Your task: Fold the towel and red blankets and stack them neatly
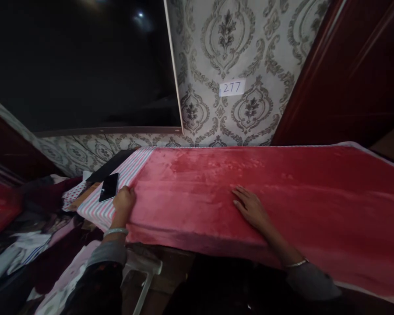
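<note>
A red plush blanket [190, 201] lies spread over a table, with striped cloth [131, 168] showing past its left edge. Fingers curled, my left hand [124, 200] is closed on the blanket's left edge; the fingertips are hidden. My right hand [251, 208] rests on the middle of the blanket, palm down, with its fingers stretched out. Just left of my left hand, a black phone [109, 187] lies on the striped cloth. The blanket's pile shows lighter and darker patches.
A large black television [85, 65] hangs at the back left. Clothes [26, 245] are heaped at the lower left, beside a red box or bag [1, 208]. A white plastic stool [144, 271] stands below the table's front edge. A paper label [232, 88] reads 277.
</note>
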### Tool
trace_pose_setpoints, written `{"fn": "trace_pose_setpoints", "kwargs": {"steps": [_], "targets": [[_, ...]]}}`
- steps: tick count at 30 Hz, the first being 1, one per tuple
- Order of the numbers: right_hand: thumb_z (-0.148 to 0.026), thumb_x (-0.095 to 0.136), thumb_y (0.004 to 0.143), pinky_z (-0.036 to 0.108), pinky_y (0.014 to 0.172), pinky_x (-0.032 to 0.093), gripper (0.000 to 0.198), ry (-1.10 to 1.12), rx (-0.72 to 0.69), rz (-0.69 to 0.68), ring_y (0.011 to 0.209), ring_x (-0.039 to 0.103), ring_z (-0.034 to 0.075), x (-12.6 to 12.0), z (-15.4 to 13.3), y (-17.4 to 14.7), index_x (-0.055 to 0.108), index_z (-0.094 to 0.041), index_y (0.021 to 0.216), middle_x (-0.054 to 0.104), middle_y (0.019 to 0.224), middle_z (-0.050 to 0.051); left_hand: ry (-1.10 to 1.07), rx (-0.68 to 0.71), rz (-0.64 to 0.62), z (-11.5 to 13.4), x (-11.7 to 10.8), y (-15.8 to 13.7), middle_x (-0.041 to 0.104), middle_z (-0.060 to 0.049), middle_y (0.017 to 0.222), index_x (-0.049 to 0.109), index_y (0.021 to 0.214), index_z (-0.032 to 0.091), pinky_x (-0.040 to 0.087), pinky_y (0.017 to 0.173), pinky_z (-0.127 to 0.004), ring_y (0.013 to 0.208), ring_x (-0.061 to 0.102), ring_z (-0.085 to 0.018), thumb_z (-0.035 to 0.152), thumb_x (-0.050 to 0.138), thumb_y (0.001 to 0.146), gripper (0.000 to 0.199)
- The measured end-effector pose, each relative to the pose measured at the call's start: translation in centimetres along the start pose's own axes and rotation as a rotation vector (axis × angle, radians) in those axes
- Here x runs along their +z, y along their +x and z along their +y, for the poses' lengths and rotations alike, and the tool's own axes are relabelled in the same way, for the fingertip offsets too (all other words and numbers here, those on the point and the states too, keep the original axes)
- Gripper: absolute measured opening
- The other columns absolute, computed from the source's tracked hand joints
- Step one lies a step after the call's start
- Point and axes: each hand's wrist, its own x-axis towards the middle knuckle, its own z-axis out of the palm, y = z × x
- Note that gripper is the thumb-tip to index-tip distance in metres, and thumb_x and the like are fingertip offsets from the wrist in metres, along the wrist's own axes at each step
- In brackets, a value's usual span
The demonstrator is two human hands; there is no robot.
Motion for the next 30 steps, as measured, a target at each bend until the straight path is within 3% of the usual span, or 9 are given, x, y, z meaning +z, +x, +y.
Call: {"fn": "trace_pose_setpoints", "kwargs": {"steps": [7, 12, 21, 25, 28, 30], "targets": [[-0.035, 0.043, 0.096, 0.053, 0.11, 0.043, 0.041, 0.069, 0.027, 0.103, 0.126, 0.057, 0.029, 0.2, 0.2, 0.1, 0.07, -0.021, 0.125, 0.066, 0.132, 0.011, -0.048, 0.001, -0.013, -0.2, 0.0, 0.4, 0.071, -0.025, 0.106, 0.065, 0.108, 0.011, 0.048, 0.079, -0.043, 0.102, 0.067, -0.039, 0.037, 0.038, 0.094, 0.04], [-0.03, 0.047, 0.091, 0.05, 0.106, 0.047, 0.04, 0.064, 0.065, 0.069, 0.119, 0.061, 0.029, 0.0, 0.5, 0.8, 0.07, -0.017, 0.122, 0.068, 0.127, 0.013, -0.101, -0.024, -0.072, -0.5, -0.4, 1.6, 0.072, -0.023, 0.101, 0.067, 0.102, 0.014, 0.049, 0.074, -0.042, 0.098, 0.068, -0.038, 0.038, 0.042, 0.091, 0.036], [-0.03, 0.05, 0.09, 0.052, 0.102, 0.048, 0.039, -0.023, 0.054, 0.006, 0.113, 0.063, 0.031, 0.7, 2.3, 1.2, 0.072, -0.021, 0.12, 0.069, 0.123, 0.013, -0.364, -0.026, -0.158, -2.3, -0.4, 3.9, 0.065, -0.007, 0.065, 0.063, 0.069, 0.019, 0.045, 0.063, -0.03, 0.075, 0.067, -0.025, 0.035, 0.054, 0.082, 0.022], [-0.03, 0.05, 0.091, 0.049, 0.098, 0.049, 0.039, -0.065, 0.033, -0.06, 0.11, 0.064, 0.031, 0.0, 2.3, 2.0, 0.072, -0.018, 0.12, 0.07, 0.118, 0.014, -0.528, -0.037, -0.183, -2.8, 0.1, 4.3, 0.061, -0.003, 0.062, 0.066, 0.087, 0.016, 0.045, 0.058, -0.027, 0.064, 0.062, -0.019, 0.032, 0.056, 0.08, 0.02], [-0.026, 0.052, 0.091, 0.047, 0.096, 0.05, 0.036, -0.081, 0.057, -0.071, 0.107, 0.064, 0.03, -0.5, 1.6, 2.2, 0.072, -0.02, 0.119, 0.07, 0.117, 0.013, -0.652, -0.005, -0.224, -2.8, 0.2, 4.5, 0.06, 0.002, 0.065, 0.06, 0.117, 0.016, 0.046, 0.056, -0.024, 0.057, 0.058, -0.015, 0.031, 0.056, 0.08, 0.04], [-0.024, 0.052, 0.091, 0.047, 0.096, 0.05, 0.035, -0.096, 0.075, -0.057, 0.109, 0.063, 0.029, -0.6, 1.1, 2.1, 0.072, -0.02, 0.119, 0.069, 0.119, 0.013, -0.718, 0.044, -0.268, -2.7, 0.1, 4.7, 0.059, 0.004, 0.066, 0.056, 0.125, 0.019, 0.045, 0.054, -0.023, 0.054, 0.056, -0.013, 0.032, 0.056, 0.079, 0.048]]}}
